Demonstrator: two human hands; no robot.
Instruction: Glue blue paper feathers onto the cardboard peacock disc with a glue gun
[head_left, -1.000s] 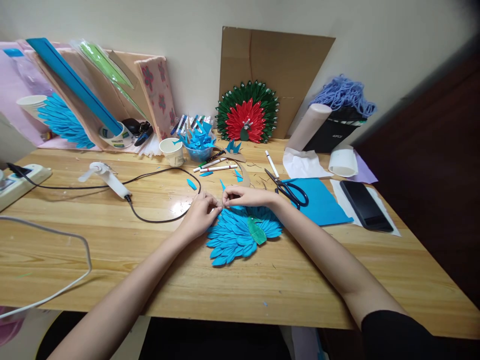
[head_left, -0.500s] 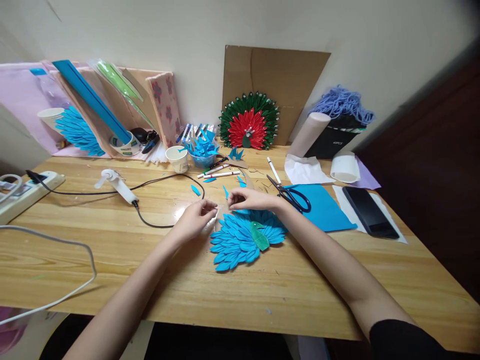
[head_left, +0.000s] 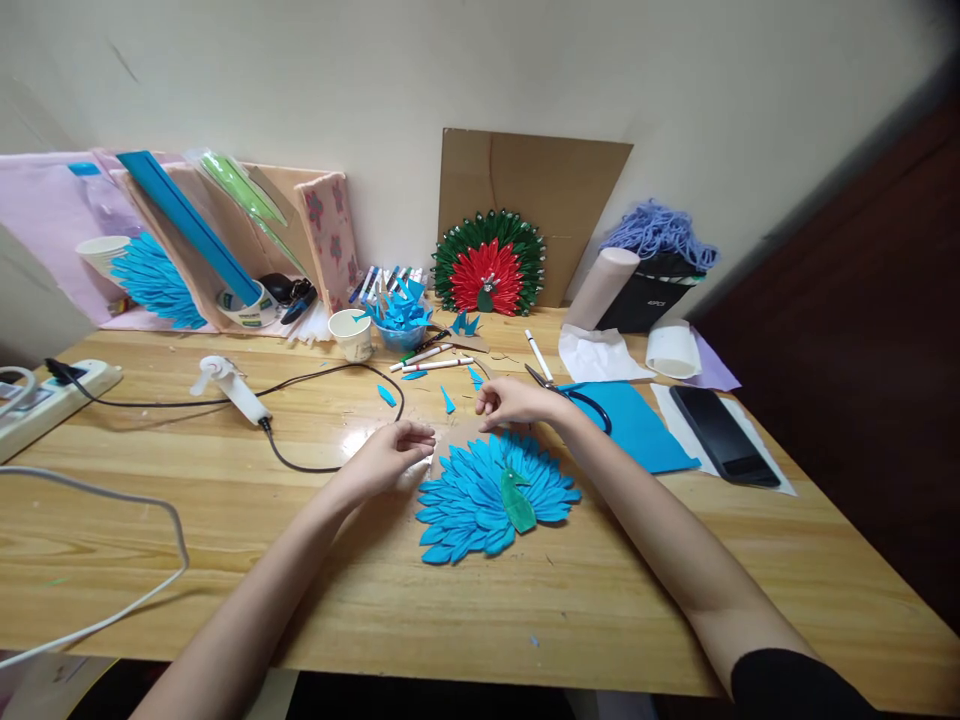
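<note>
A blue paper peacock fan (head_left: 491, 495) with a green body lies flat on the wooden table (head_left: 480, 600). My left hand (head_left: 390, 458) rests at its upper left edge with the fingers curled together; what they pinch, if anything, is too small to name. My right hand (head_left: 510, 402) hovers just above the fan's top edge, fingertips pinched, next to loose blue paper petals (head_left: 448, 401). Black-handled scissors (head_left: 574, 392) lie right behind that hand on a blue paper sheet (head_left: 637, 425).
A glue gun (head_left: 229, 385) with a black cord lies left of centre, a power strip (head_left: 52, 395) at far left. Behind stand a paper cup (head_left: 354, 333), a bowl of blue petals (head_left: 401, 315), markers (head_left: 435, 360), a red-green fan (head_left: 489, 265) and cardboard. A phone (head_left: 720, 435) lies right.
My two hands, pinched together over the fan's top edge a second ago, have drawn apart: the left slid down-left, the right stayed near the top. The camera tilted, shifting the scene lower.
</note>
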